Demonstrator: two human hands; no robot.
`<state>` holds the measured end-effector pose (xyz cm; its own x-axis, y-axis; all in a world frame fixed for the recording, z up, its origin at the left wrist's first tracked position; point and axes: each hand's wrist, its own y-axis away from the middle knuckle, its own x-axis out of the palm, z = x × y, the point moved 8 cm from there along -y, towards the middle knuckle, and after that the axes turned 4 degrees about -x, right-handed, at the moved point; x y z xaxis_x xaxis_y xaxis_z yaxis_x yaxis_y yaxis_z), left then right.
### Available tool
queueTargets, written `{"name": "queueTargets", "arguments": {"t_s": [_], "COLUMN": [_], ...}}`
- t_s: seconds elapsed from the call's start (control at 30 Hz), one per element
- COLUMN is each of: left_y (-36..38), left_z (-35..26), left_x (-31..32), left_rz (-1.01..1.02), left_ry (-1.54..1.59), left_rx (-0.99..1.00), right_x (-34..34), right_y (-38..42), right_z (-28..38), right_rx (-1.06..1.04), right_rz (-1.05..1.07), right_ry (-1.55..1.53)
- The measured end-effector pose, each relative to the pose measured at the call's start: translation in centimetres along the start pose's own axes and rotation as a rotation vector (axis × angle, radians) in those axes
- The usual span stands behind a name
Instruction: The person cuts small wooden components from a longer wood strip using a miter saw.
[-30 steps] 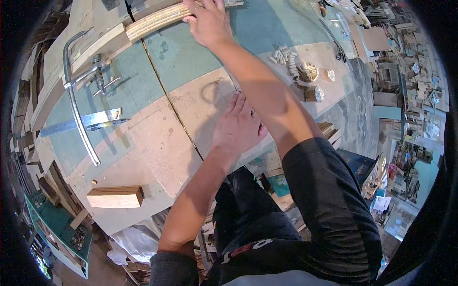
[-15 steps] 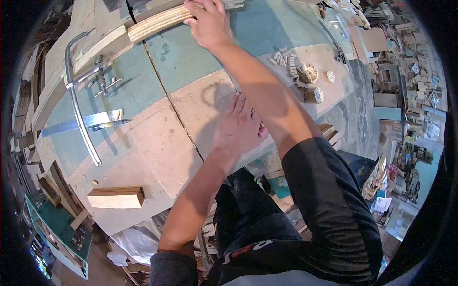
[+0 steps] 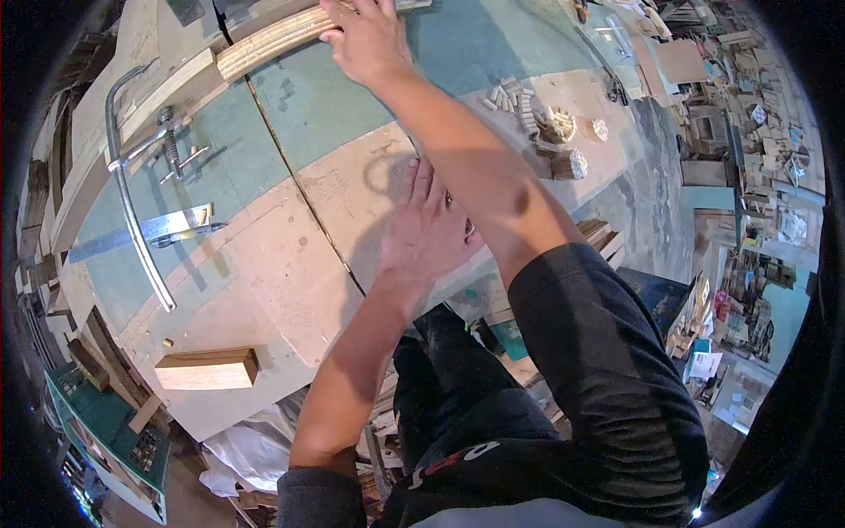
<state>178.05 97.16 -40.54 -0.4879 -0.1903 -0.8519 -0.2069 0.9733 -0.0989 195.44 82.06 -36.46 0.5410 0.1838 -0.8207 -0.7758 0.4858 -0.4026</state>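
Observation:
At the top edge, my right hand (image 3: 370, 42) is closed over the end of a bundle of long, curved wooden strips (image 3: 280, 42) lying on the table. Its fingertips are partly cut off by the frame. My left hand (image 3: 424, 231) is back up over the pale board, fingers pointing away from me and partly covered by my right forearm. Small dark bits show between its thumb and fingers, but what it holds is hidden. Left of the strips, a metal bar clamp (image 3: 132, 194) grips a curved wooden piece (image 3: 176, 86).
Short wooden dowels (image 3: 506, 93) and round dowel bundles (image 3: 569, 165) lie to the right. A metal ruler (image 3: 123, 239) and a pen-like tool (image 3: 187, 235) rest under the clamp bar. A wooden block (image 3: 207, 370) sits near the table's front left edge.
The whole view has shifted slightly, so the table and its objects appear a little further left. Both hands keep about the same places on the strips and over the board.

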Motion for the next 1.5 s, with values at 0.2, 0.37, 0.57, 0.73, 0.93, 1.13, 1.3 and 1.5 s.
{"name": "queueTargets", "arguments": {"t_s": [0.2,0.37,0.57,0.73,0.93,1.13,1.3,1.5], "left_y": [0.1,0.5,1.1,1.7,1.8,-3.0,-12.2,-21.3], "left_z": [0.2,0.5,2.7,4.4,6.4,9.3,11.1,14.9], "left_x": [0.2,-0.3,-3.1,-3.4,-4.2,-13.4,-23.2,-23.6], "left_rz": [-0.035,-0.073,-0.348,-0.539,-0.600,-0.768,-0.988,-0.652], "left_ry": [0.062,0.082,0.321,0.691,0.898,0.871,0.405,0.702], "left_rx": [0.013,-0.006,-0.161,-0.236,-0.375,-0.352,-0.266,-0.425], "right_x": [-0.1,0.3,0.3,2.3,2.1,2.5,6.3,4.3], "right_y": [0.1,0.1,0.0,-0.2,0.0,-0.1,-0.9,-0.6], "right_z": [0.2,-0.1,0.7,-0.7,-0.6,-1.5,-5.9,-2.5], "right_rx": [-0.008,-0.077,-0.159,-0.317,-0.214,-0.206,0.087,-0.169], "right_rz": [-0.002,-0.075,-0.146,-0.239,-0.191,-0.142,0.004,0.007], "right_ry": [0.001,-0.046,0.034,0.176,0.193,0.188,-0.912,0.127]}}
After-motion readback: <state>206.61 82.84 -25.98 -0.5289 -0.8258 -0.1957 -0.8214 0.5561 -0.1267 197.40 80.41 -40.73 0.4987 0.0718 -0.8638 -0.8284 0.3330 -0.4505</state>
